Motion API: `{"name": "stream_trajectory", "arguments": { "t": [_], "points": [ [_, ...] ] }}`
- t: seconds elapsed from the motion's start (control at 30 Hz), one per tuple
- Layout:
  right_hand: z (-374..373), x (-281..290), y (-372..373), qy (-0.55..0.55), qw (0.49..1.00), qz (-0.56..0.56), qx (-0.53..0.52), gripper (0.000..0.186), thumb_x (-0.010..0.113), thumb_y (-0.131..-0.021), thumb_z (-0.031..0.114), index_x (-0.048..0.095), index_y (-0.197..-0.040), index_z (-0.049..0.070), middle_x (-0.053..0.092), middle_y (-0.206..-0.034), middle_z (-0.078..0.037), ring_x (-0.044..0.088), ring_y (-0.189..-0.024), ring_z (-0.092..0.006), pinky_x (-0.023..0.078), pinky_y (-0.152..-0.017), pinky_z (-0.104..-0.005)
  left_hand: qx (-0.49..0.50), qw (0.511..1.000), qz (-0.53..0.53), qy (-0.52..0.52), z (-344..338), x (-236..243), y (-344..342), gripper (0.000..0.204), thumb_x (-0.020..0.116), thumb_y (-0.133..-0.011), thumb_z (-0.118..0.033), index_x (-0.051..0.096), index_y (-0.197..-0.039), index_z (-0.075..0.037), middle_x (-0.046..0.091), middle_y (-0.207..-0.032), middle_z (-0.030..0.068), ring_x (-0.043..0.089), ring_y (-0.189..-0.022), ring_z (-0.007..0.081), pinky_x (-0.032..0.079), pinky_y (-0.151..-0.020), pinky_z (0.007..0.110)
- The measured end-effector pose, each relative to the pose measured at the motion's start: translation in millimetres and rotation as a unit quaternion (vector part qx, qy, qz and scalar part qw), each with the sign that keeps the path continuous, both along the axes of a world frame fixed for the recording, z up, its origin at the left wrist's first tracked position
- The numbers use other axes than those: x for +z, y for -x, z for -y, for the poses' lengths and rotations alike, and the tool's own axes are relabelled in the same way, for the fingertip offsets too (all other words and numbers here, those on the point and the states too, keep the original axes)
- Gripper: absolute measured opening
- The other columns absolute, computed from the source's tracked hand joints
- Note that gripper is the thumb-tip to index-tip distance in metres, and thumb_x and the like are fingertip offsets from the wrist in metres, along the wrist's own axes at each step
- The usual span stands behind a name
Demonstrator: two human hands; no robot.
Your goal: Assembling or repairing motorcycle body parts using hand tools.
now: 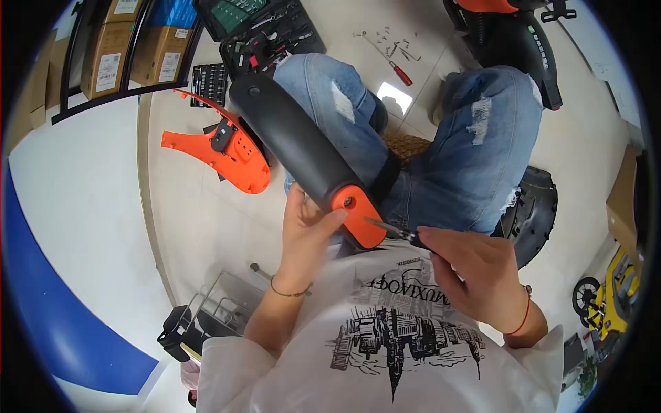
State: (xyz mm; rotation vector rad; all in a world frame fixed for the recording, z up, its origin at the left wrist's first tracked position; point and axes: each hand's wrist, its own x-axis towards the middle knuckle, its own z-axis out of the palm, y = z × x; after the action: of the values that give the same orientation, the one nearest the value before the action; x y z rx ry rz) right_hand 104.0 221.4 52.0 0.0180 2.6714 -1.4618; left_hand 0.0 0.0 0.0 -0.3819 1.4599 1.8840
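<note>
Across my lap lies a long black curved fender-like part [296, 141] with a round recess at its far end. An orange end piece [366, 224] with a dark hole is fitted at its near end. My left hand [305, 230] grips this near end from the left, thumb on the orange piece by the hole, other fingers partly hidden beneath. In my right hand [475, 272] is a slim pointed metal tool [394, 229] with a dark handle, mostly covered by my fingers. Its tip is over the orange piece, to the right of the hole; whether it touches is unclear.
An orange shell [237, 162] with a black fitting lies at left. Beyond are an open tool case [272, 34], a bit tray [208, 84] and a red-handled screwdriver [401, 74] near scattered small parts. A black curved part [533, 213] sits at right. Boxes [110, 58] stand on shelves.
</note>
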Motion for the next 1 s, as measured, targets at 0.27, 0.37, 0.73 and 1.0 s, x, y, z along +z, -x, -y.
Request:
{"name": "stream_trajectory", "arguments": {
  "t": [0.27, 0.37, 0.73, 1.0],
  "points": [
    [5.8, 0.7, 12.7, -0.090, 0.992, -0.088, 0.018, 0.036, 0.063, -0.062, 0.004, 0.061, -0.098, -0.001, 0.066, -0.097, -0.011, 0.060, -0.058, -0.0157, 0.048, -0.047, -0.0267, -0.005, 0.999, -0.031, -0.038, -6.8, 5.5, -4.5, 0.055, 0.057, -0.074, 0.018, 0.039, -0.120, -0.005, 0.055, -0.117, 0.0094, 0.053, -0.110, 0.0184, 0.042, -0.096, 0.035],
    [5.5, 4.3, 17.3, -0.095, 0.992, -0.068, 0.040, 0.037, 0.067, -0.062, -0.003, 0.062, -0.099, 0.001, 0.066, -0.097, -0.011, 0.063, -0.059, -0.0170, 0.050, -0.047, -0.0268, 0.008, 0.999, -0.031, -0.040, -9.4, 6.0, -5.9, 0.057, 0.058, -0.073, 0.018, 0.039, -0.121, -0.005, 0.054, -0.117, 0.0097, 0.053, -0.111, 0.0188, 0.042, -0.096, 0.035],
    [4.9, 19.0, 26.3, -0.178, 0.973, -0.098, 0.108, 0.032, 0.064, -0.062, 0.005, 0.063, -0.094, -0.002, 0.066, -0.098, -0.013, 0.055, -0.055, -0.0117, 0.045, -0.045, -0.0232, -0.079, 0.988, -0.127, 0.028, -4.7, 7.9, -6.5, 0.060, 0.065, -0.073, 0.012, 0.036, -0.124, -0.001, 0.056, -0.113, 0.0105, 0.056, -0.105, 0.0186, 0.046, -0.091, 0.033],
    [10.2, -2.6, 12.3, -0.063, 0.993, -0.085, 0.047, 0.027, 0.062, -0.071, 0.001, 0.061, -0.098, -0.005, 0.065, -0.095, -0.014, 0.055, -0.052, -0.0123, 0.043, -0.044, -0.0223, -0.108, 0.973, -0.184, 0.089, -11.5, 12.5, -4.5, 0.059, 0.068, -0.074, 0.009, 0.037, -0.123, -0.001, 0.057, -0.107, 0.0102, 0.058, -0.101, 0.0165, 0.047, -0.086, 0.031]
  ]
}}
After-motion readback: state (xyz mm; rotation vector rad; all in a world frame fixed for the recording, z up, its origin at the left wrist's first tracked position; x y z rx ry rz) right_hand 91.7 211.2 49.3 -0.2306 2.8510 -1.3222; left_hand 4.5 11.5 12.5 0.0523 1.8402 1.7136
